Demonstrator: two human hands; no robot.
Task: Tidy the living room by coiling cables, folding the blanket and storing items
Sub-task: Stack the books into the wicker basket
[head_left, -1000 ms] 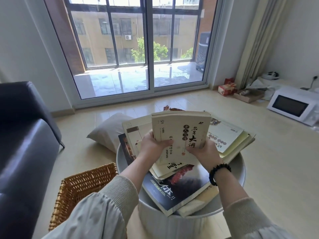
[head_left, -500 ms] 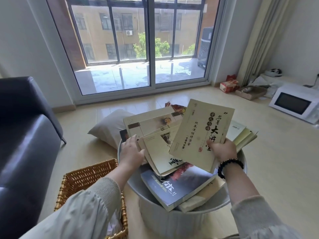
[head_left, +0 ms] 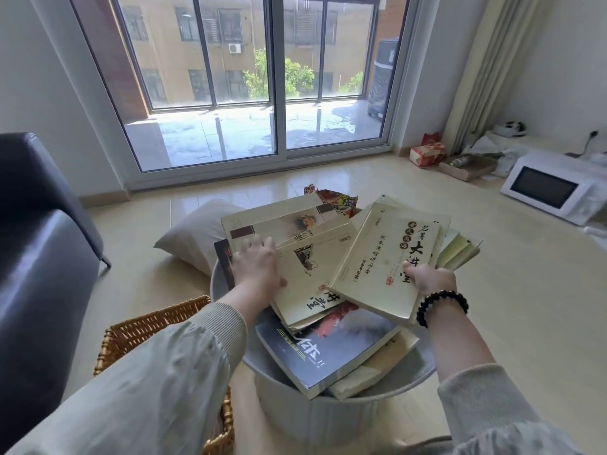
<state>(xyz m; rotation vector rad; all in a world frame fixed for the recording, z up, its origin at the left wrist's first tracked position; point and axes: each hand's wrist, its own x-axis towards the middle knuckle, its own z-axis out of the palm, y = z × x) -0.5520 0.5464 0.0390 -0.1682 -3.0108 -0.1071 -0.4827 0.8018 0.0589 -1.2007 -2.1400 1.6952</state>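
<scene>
Several books lie in a loose pile on a round grey table (head_left: 410, 385). My right hand (head_left: 430, 279) grips a cream book with black Chinese title (head_left: 384, 257) by its right edge, tilted over the right side of the pile. My left hand (head_left: 258, 264) rests on the pile's left side, fingers on a cream book with a small dark picture (head_left: 312, 274) and another cream book (head_left: 279, 224) behind it. A dark-covered book (head_left: 325, 353) lies at the pile's front.
A wicker basket (head_left: 144, 330) stands at the table's left, partly under my left sleeve. A grey cushion (head_left: 193, 234) lies on the floor behind it. A dark sofa (head_left: 39, 257) fills the left. A white microwave (head_left: 551, 188) and boxes (head_left: 427, 154) sit at the right by the curtain.
My left hand let go of the cream title book and dropped onto the pile's left side. My right hand carried that book to the right and lowered it.
</scene>
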